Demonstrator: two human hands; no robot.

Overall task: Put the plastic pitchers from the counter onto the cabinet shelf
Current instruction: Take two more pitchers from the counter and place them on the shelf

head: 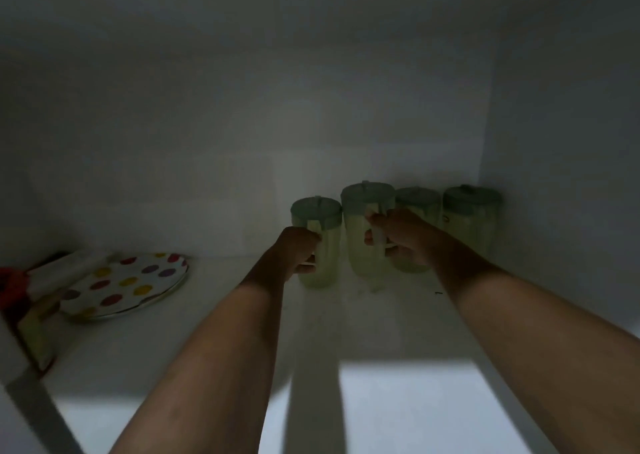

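Observation:
Several pale green plastic pitchers with darker green lids stand in a row at the back right of the dim white cabinet shelf [214, 332]. My left hand [297, 251] is closed around the handle of the leftmost pitcher [317, 232], which rests on the shelf. My right hand [398, 237] grips the handle of the second pitcher [363, 218], which sits slightly higher than its neighbours. Two more pitchers [419, 204] [471, 211] stand to the right, against the cabinet's right wall. Both forearms reach in from the front.
A polka-dot plate [128, 284] lies tilted at the shelf's left, on top of flat items and something red [14, 284]. The cabinet's right side wall [561, 176] is close beside the rightmost pitcher. Bare shelf lies between the plate and the pitchers.

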